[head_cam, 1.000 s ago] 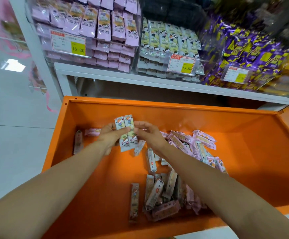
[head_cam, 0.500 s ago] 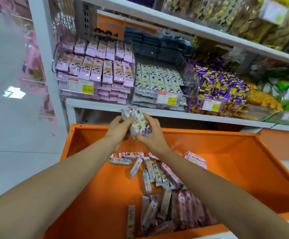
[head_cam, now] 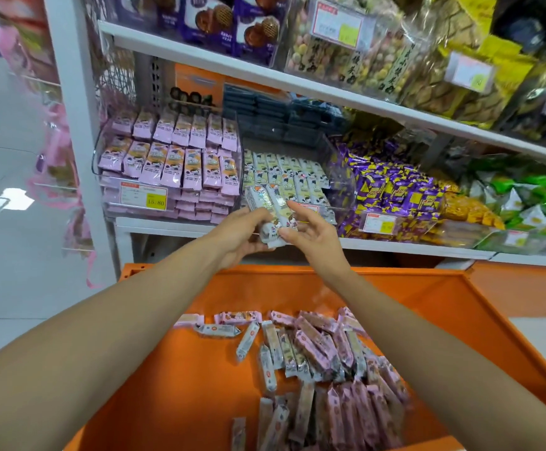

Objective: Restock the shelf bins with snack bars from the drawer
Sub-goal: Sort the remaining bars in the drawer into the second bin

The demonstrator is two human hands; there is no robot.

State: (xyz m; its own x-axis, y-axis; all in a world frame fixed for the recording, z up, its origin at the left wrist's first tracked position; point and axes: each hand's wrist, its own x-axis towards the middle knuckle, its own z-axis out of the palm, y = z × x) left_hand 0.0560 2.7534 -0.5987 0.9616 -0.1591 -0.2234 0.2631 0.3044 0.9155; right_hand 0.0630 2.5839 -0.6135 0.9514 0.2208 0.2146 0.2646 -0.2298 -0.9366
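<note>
I'm at the placing step. The bundle of white-wrapped snack bars (head_cam: 270, 208) is lifted out and sits just in front of the clear bin (head_cam: 341, 190) that holds rows of the same cartoon-printed bars, its far end over the bin's front lip. My left hand (head_cam: 242, 236) grips the bundle from beneath, thumb curled over the top. My right hand (head_cam: 312, 237) only touches it, thumb and forefinger tips against the near right side, the other fingers loose and spread.

Below the bin and nearer to me, the orange drawer (head_cam: 460, 301) stands pulled out, with loose bars (head_cam: 314, 356) scattered across its floor, pink and white wrappers mixed. Left of the bin are the pink-wrapped bars (head_cam: 167, 164) in their own bin, and to its right the purple-and-yellow sweets (head_cam: 395, 190).

Next, I judge, the bundle has to go forward over the front lip and be laid in line with the rows already inside. The bars look slippery and are held only by squeeze, so I'd keep them level and let go low. Plenty remains in the drawer, so I'd expect more trips.
</note>
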